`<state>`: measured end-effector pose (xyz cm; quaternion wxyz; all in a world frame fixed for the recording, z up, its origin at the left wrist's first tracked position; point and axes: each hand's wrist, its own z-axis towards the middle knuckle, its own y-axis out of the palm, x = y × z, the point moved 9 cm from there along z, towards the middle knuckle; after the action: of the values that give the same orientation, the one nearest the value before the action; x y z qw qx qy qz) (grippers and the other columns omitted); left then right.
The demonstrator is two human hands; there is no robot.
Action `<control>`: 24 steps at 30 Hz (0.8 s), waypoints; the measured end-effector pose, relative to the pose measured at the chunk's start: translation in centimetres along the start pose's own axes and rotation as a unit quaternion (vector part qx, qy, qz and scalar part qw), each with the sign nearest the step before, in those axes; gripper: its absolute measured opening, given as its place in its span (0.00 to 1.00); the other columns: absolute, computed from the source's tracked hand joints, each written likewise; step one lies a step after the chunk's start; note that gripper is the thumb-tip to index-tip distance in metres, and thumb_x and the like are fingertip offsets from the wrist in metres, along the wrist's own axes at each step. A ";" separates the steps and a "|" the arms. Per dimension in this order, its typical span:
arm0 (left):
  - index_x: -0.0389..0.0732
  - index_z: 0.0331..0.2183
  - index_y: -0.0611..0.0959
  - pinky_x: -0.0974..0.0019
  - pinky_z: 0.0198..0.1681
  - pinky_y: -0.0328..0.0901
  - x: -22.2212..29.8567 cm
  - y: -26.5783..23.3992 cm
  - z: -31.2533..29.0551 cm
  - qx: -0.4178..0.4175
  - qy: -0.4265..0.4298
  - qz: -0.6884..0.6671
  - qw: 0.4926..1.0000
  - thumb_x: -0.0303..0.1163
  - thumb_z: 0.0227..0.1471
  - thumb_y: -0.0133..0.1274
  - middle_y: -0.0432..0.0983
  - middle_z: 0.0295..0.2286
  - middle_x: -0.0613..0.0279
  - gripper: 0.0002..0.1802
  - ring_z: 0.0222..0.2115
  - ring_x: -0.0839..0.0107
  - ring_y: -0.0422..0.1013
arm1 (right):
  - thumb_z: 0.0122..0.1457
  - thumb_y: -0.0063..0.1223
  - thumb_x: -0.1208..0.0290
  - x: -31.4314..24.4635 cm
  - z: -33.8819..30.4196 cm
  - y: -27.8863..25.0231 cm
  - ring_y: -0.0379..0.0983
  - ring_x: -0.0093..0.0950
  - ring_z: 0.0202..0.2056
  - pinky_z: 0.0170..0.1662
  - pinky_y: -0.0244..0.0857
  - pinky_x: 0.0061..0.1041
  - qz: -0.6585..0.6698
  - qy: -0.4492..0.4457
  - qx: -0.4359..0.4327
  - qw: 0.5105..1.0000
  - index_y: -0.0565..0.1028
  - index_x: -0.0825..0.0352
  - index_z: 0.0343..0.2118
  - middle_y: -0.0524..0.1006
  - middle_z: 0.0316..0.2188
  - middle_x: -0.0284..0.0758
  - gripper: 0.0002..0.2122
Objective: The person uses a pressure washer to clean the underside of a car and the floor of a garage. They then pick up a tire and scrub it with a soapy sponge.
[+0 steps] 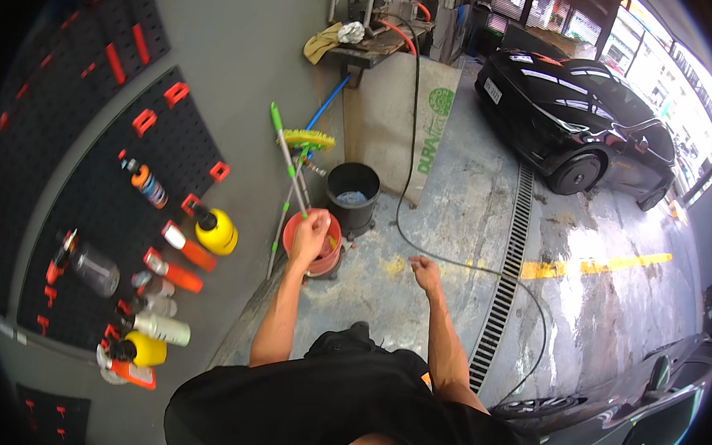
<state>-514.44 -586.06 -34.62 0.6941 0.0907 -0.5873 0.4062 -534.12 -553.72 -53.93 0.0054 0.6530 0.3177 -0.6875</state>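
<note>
My left hand, its fingers curled together, is in front of a red bucket on the floor. A pole with a green grip slants down to my fingertips; I cannot tell whether they hold it or only cover it. Behind the red bucket stands a black bucket with something bluish inside. Beside the poles is a yellow-green mop head; a blue pole leans nearby. My right hand hangs over the floor, fingers loosely curled in, nothing seen in it.
Bottles and sprayers hang on a black pegboard at left. A black hose crosses the floor and a drain grate. A black car is at far right, another car near right. A machine stands on a shelf.
</note>
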 end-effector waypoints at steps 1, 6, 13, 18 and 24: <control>0.36 0.48 0.83 0.62 0.48 0.71 2.4 2.3 5.1 0.002 0.010 -0.002 1.000 0.38 0.61 0.58 0.84 0.40 0.54 0.19 0.41 0.66 0.79 | 0.62 0.51 0.69 -1.5 4.4 -2.2 0.80 0.29 0.37 0.44 0.71 0.30 0.004 -0.014 0.013 1.000 0.83 0.66 0.45 0.84 0.33 0.41 0.14; 0.33 0.55 0.77 0.51 0.60 0.63 8.0 5.8 28.9 0.050 0.129 0.140 0.980 0.38 0.61 0.56 0.75 0.52 0.40 0.26 0.55 0.45 0.70 | 0.60 0.45 0.74 -18.3 25.3 -6.2 0.77 0.27 0.39 0.47 0.69 0.28 0.049 -0.143 0.041 0.988 0.82 0.67 0.47 0.82 0.34 0.42 0.16; 0.24 0.61 0.66 0.51 0.67 0.54 6.4 13.2 50.8 0.084 0.111 0.261 0.955 0.37 0.63 0.53 0.58 0.63 0.31 0.33 0.64 0.38 0.57 | 0.60 0.46 0.74 -36.8 53.6 -12.3 0.75 0.31 0.38 0.50 0.67 0.29 0.101 -0.253 0.102 0.957 0.77 0.65 0.55 0.78 0.34 0.41 0.20; 0.21 0.63 0.61 0.51 0.70 0.48 3.8 18.6 55.8 0.115 0.042 0.217 0.968 0.34 0.64 0.50 0.49 0.65 0.25 0.35 0.67 0.37 0.49 | 0.59 0.44 0.72 -44.9 77.4 -16.2 0.77 0.45 0.51 0.56 0.67 0.37 0.074 -0.257 0.154 0.951 0.77 0.63 0.56 0.81 0.46 0.50 0.22; 0.25 0.65 0.59 0.53 0.70 0.47 3.4 19.7 54.3 0.155 0.015 0.208 0.966 0.26 0.61 0.51 0.45 0.67 0.30 0.36 0.68 0.40 0.47 | 0.54 0.48 0.64 -46.7 98.7 -13.2 0.69 0.44 0.62 0.66 0.57 0.39 -0.094 -0.170 0.119 0.974 0.71 0.45 0.64 0.75 0.58 0.47 0.30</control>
<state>-568.01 -604.35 -22.58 0.5807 0.0672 -0.5124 0.6291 -621.10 -605.99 -11.54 -0.0827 0.4900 0.2879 -0.8186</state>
